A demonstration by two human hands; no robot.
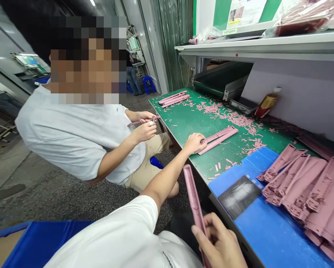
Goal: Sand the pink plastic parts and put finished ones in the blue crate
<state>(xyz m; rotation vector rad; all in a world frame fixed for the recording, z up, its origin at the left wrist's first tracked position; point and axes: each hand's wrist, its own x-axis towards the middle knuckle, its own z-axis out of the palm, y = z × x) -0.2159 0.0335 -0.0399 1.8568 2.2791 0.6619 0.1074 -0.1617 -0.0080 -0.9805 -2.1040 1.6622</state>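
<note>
Strip, pink, 1: off the desk edge, in the right hand; grip clamped on its lower end, likely so the long upper part stays free and its hollow face shows.

Pair, pink, 2 pieces: side by side on the desk, left hand at the near end, perhaps to steady or set them; whether this grip is closed cannot be told, the fingertips being hidden.

Pile: many more strips, heaped on a blue sheet, presumably for easy reach.

Scraps: pink, loose, mostly toward the desk's back.

Bottle: amber contents, red label, desk rear.

Bag: clear, on the shelf; dark red contents, seemingly, under glare.

Box: blue, lower left; tan surface within, rest cropped.

Co-worker: seated left, 2 hands on 1 further strip.
</note>
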